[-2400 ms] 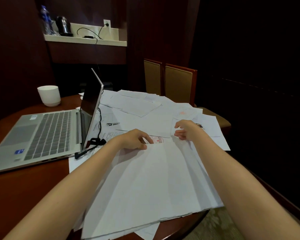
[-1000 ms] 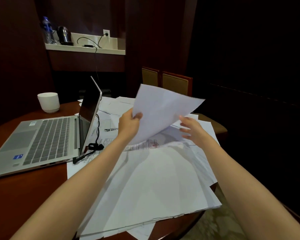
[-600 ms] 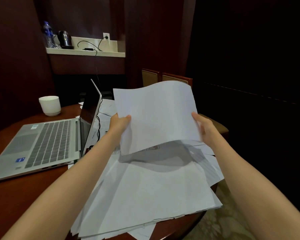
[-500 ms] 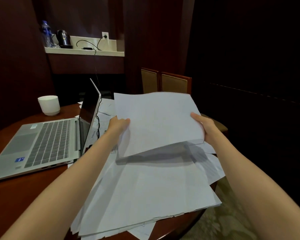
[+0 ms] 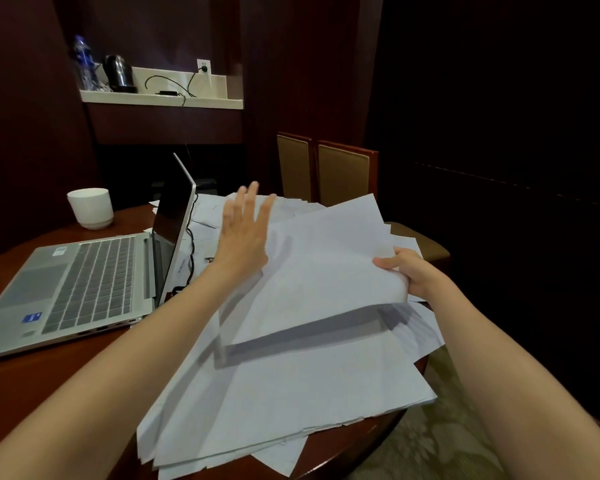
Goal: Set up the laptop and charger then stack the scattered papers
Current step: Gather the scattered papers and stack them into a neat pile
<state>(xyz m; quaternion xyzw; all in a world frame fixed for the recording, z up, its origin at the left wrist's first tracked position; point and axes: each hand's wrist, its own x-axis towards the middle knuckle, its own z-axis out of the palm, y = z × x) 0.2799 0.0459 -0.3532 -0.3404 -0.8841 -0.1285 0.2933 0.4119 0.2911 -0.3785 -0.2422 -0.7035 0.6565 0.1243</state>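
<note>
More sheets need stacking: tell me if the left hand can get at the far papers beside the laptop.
Probably yes: the left hand is open, hovering right by the far papers, nothing between them.

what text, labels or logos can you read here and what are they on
None can be read.
Blue sticker on the laptop: blurred.
White sticker, same laptop: too small.
Print on the scattered papers: too small.
Bottle label: blurred.

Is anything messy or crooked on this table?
Yes. The pile of papers is fanned out crookedly, and its corners stick out past the edge of the table nearest the person. More loose sheets lie scattered behind it, some beside the laptop. Nothing looks spilled.
</note>
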